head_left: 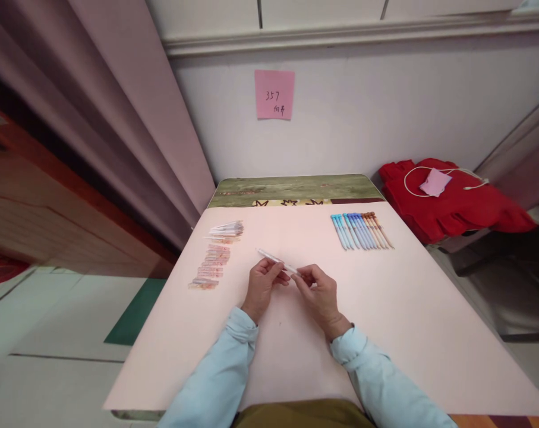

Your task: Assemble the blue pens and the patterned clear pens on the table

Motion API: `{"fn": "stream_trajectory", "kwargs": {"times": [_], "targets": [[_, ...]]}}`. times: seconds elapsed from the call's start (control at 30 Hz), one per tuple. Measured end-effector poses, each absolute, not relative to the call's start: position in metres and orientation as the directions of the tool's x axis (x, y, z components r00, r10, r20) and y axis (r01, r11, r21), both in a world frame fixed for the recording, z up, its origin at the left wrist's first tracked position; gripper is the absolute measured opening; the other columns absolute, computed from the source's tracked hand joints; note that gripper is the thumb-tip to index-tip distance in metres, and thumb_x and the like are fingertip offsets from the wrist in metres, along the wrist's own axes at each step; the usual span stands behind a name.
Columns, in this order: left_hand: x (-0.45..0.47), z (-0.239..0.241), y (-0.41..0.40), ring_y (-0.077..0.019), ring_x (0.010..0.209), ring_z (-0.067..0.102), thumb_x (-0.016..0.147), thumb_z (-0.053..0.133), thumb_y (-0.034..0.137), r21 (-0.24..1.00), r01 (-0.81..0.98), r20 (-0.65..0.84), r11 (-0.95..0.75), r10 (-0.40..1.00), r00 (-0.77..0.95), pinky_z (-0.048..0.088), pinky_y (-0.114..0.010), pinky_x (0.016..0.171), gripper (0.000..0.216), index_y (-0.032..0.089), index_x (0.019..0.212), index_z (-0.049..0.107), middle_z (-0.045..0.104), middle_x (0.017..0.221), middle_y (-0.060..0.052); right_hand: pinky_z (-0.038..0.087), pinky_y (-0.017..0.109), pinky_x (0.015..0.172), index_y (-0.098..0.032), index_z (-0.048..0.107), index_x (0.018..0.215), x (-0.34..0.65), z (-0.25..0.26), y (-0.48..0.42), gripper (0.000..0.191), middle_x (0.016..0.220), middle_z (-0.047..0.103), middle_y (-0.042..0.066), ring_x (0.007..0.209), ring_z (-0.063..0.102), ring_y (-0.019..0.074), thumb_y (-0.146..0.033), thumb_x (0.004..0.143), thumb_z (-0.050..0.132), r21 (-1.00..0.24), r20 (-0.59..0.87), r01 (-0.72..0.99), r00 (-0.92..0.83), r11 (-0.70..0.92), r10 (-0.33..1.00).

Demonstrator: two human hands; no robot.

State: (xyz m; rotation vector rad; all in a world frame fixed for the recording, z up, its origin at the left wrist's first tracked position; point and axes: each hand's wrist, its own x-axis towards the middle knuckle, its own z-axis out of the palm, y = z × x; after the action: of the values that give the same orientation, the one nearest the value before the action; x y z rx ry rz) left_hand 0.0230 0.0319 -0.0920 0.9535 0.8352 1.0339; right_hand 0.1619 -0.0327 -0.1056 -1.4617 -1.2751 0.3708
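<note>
A slim white pen is held above the table, tilted with its thin tip toward the upper left. My left hand is closed around its middle, thumb on top. At its lower right end, the fingertips of my right hand pinch it; they hide that end. To the left lies a bunch of thin whitish sticks with dark ends, perhaps pen refills. Below them is a column of pink patterned tubes. Further right, several pens with light blue, purple-blue and brown tops lie in a neat row.
A pale pink sheet covers most of the table, whose green patterned back edge shows. On the wall is a pink note. Red cloth with a white cable lies beyond the right edge. A curtain hangs at the left.
</note>
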Motion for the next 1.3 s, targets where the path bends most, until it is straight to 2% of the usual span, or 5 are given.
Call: {"fn": "stream_trajectory", "kwargs": {"times": [0.47,0.73,0.9,1.03,1.3], "targets": [[0.018,-0.084,0.031,-0.0124,0.070,0.060,0.078,0.071,0.031,0.959,-0.256,-0.038,0.121,0.950,0.309,0.049,-0.026,0.068,0.018,0.014,0.085,0.073,0.069,0.084,-0.006,0.043,0.020,0.059,-0.020,0.067,0.087,0.165,-0.105,-0.035,0.027,0.072,0.067,0.001,0.061,0.058,0.0116,-0.040,0.093,0.052,-0.795,0.373,0.579,0.228,0.183,0.899],[0.018,-0.092,0.032,-0.0122,0.064,0.059,0.078,0.071,0.033,0.959,-0.262,-0.043,0.110,0.968,0.248,0.047,-0.026,0.067,0.018,0.016,0.078,0.067,0.064,0.068,-0.001,0.044,0.020,0.057,-0.020,0.067,0.099,0.162,-0.106,-0.034,0.027,0.069,0.066,-0.001,0.056,0.058,0.0107,-0.042,0.085,0.064,-0.819,0.349,0.551,0.259,0.159,0.901],[0.018,-0.092,0.034,-0.0122,0.059,0.057,0.076,0.071,0.034,0.983,-0.155,-0.053,0.093,0.967,0.248,0.046,-0.025,0.063,0.020,0.016,0.072,0.065,0.063,0.061,-0.001,0.040,0.020,0.054,-0.020,0.064,0.074,0.160,-0.102,-0.033,0.022,0.063,0.063,-0.002,0.053,0.054,0.0100,-0.039,0.084,0.064,-0.786,0.369,0.597,0.241,0.162,0.898],[0.015,-0.085,0.036,-0.0134,0.061,0.058,0.076,0.071,0.035,0.990,-0.097,-0.068,0.104,0.946,0.318,0.046,-0.025,0.064,0.020,0.015,0.075,0.068,0.065,0.064,-0.002,0.038,0.020,0.053,-0.019,0.063,0.072,0.161,-0.102,-0.032,0.022,0.061,0.063,-0.003,0.052,0.053,0.0090,-0.038,0.084,0.063,-0.776,0.347,0.608,0.192,0.166,0.918],[0.016,-0.088,0.040,-0.0136,0.060,0.057,0.076,0.071,0.040,0.999,-0.033,-0.034,0.044,0.970,0.241,0.047,-0.025,0.064,0.026,0.017,0.069,0.061,0.062,0.062,0.000,0.043,0.021,0.060,-0.021,0.066,0.091,0.159,-0.098,-0.030,0.017,0.075,0.068,-0.001,0.061,0.059,0.0108,-0.036,0.085,0.063,-0.758,0.328,0.635,0.167,0.153,0.930]]}}
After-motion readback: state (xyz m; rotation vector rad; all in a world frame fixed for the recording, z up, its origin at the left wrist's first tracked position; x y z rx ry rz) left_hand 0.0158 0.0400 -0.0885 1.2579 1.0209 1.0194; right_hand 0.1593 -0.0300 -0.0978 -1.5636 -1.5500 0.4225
